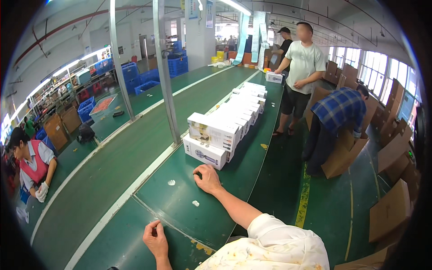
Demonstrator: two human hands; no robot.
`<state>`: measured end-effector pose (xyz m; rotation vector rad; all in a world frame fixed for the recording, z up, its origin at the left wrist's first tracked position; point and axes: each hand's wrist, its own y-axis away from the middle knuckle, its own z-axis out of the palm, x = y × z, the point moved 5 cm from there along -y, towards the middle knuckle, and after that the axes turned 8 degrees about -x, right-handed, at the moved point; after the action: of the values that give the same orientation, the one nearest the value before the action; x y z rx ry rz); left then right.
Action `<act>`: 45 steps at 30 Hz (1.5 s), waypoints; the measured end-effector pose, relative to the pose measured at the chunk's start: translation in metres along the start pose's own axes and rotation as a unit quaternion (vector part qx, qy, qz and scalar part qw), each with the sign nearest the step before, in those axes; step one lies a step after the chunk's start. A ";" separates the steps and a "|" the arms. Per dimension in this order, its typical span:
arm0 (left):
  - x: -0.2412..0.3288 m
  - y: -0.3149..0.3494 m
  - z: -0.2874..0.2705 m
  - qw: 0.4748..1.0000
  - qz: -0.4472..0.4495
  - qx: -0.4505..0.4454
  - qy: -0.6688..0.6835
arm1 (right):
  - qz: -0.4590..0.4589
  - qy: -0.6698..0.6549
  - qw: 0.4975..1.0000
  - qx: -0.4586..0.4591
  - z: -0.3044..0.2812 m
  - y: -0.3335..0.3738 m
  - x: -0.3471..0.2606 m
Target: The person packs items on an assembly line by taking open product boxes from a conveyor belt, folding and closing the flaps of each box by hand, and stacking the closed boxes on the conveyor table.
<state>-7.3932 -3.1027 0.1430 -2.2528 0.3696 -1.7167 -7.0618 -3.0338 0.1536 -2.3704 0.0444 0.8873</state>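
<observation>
My right hand [207, 179] rests over the green tabletop [157, 189], its fingers loosely bent and slightly apart, with nothing seen in them. Just beyond it stands a long double row of white printed boxes [204, 153], stacked and running away toward the far end. The front box on top [211, 130] carries a colour picture. Nearer to me and to the left, my left hand [155, 239] hovers by the seam in the table. Its thumb and fingers curl together with a small gap inside, and no object shows there. Small whitish round spots [171, 182] lie on the tabletop.
A conveyor belt [112, 166] runs along the left, with metal posts [164, 81] beside it. A person in a pink vest [33, 166] sits across it. At right, one person stands and another bends over an open carton [344, 155]. Cardboard cartons [389, 216] line the floor.
</observation>
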 end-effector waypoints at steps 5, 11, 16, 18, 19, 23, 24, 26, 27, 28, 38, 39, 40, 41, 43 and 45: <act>0.001 0.001 0.002 1.000 -0.014 0.006 -0.026 | 0.015 -0.011 1.000 -0.004 -0.002 0.005 0.004; 0.002 0.003 0.008 0.996 0.000 0.000 -0.085 | 0.017 -0.021 0.999 -0.025 -0.004 0.005 0.010; 0.005 0.007 0.006 0.996 -0.021 -0.004 -0.081 | 0.055 -0.233 0.971 -0.028 -0.042 0.015 -0.026; -0.004 0.006 0.006 0.997 -0.016 -0.001 -0.071 | -0.117 0.010 0.974 0.196 -0.108 0.026 -0.072; -0.004 0.006 0.006 0.997 -0.019 0.005 -0.070 | -0.103 0.049 0.955 0.273 -0.132 0.027 -0.071; 0.007 0.006 0.002 0.999 -0.020 -0.001 -0.050 | 0.033 0.077 0.945 0.317 -0.184 -0.010 -0.040; 0.008 0.006 0.005 0.999 -0.015 -0.005 -0.040 | 0.067 0.047 0.959 0.270 -0.185 -0.020 -0.017; 0.009 0.005 0.006 0.999 -0.019 0.002 -0.029 | 0.117 -0.041 0.973 0.193 -0.178 -0.033 0.015; 0.008 0.005 0.006 0.999 -0.025 -0.002 -0.029 | 0.096 -0.037 0.975 0.197 -0.175 -0.032 0.015; 0.008 0.004 0.007 0.999 -0.031 -0.007 -0.029 | 0.040 -0.035 0.975 0.215 -0.173 -0.027 0.011; 0.010 0.005 0.000 0.999 -0.040 -0.025 -0.013 | 0.085 -0.047 0.988 0.117 -0.096 0.024 -0.031; 0.011 0.006 0.002 0.999 -0.036 -0.027 -0.011 | 0.116 -0.030 0.984 0.132 -0.090 0.027 -0.019; 0.012 0.006 0.003 0.999 -0.032 -0.029 -0.009 | 0.147 -0.013 0.978 0.147 -0.085 0.032 -0.008; 0.013 0.007 0.003 0.999 -0.034 -0.026 -0.009 | 0.147 0.004 0.979 0.138 -0.082 0.034 -0.008; 0.015 0.007 0.003 0.999 -0.035 -0.026 -0.019 | 0.133 0.026 0.979 0.151 -0.076 0.036 -0.008; 0.015 0.007 0.002 0.999 -0.032 -0.022 -0.023 | 0.121 0.048 0.978 0.166 -0.075 0.037 -0.012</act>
<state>-7.3879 -3.1143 0.1532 -2.3550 0.3327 -1.7004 -7.0355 -3.1071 0.1863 -2.1174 0.4907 0.8036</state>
